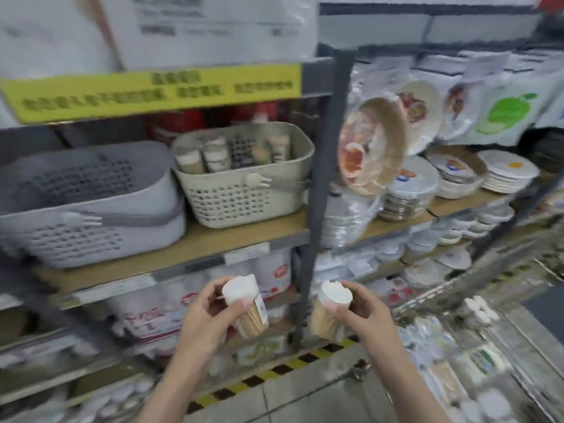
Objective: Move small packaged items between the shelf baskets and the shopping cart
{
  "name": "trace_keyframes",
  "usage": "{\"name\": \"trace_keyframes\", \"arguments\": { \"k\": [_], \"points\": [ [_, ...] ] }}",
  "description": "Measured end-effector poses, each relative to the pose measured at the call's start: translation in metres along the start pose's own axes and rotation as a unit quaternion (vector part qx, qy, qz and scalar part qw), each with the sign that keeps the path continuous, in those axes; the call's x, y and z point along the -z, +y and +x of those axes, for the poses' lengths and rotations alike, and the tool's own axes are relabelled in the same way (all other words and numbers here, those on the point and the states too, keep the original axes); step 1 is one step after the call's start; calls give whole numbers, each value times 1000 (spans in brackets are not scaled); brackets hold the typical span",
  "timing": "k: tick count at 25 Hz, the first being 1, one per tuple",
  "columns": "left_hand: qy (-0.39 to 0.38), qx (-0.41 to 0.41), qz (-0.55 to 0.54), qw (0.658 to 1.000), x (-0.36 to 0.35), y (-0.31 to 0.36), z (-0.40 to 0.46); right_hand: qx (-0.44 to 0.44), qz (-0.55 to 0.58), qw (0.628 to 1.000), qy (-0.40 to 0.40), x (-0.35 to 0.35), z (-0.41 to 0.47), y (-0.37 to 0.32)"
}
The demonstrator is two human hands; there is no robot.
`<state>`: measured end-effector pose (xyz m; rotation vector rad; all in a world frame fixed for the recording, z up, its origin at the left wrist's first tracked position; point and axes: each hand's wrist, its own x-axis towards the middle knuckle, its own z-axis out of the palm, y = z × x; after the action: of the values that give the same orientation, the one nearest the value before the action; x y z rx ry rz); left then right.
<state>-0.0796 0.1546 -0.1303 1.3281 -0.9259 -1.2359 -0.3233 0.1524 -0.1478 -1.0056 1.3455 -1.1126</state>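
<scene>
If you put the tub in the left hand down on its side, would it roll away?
Probably. The tub looks round, so on its side it would likely roll. It seems light, since the left hand holds it with a fingertip grip. Its white lid looks smooth, maybe slippery.

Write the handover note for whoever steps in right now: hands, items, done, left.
Left hand: grips one white-capped toothpick pack.
Right hand: grips a second toothpick pack.
Both packs are held in the air below the shelf with the baskets, touching neither basket nor cart.
Beige basket already holds several similar packs; grey basket sits to its left, contents unclear.
Shopping cart, lower right, holds more small packaged items.
Done: two packs picked up. Left: set both down; direction unclear from this blurred view.
</scene>
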Motion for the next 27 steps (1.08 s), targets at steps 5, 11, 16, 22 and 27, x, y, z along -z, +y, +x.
{"name": "trace_keyframes", "arguments": {
  "k": [5, 11, 16, 22, 27],
  "points": [
    [0, -42, 25, 999, 73, 47, 10, 58, -7, 996, -72, -87, 11, -42],
    [-19, -156, 60, 986, 80, 116, 47, 154, 12, 985, -82, -121, 44, -114],
    [71, -217, 60, 972, 60, 151, 96, 215, 8, 974, -70, -135, 99, -157],
    [121, -257, 147, 948, 44, 156, 148, 266, -52, 962, -37, -156, 154, -173],
    [134, -233, 313, 911, 49, 154, 170, 272, -161, 946, -69, -167, 182, -177]
  ]
}}
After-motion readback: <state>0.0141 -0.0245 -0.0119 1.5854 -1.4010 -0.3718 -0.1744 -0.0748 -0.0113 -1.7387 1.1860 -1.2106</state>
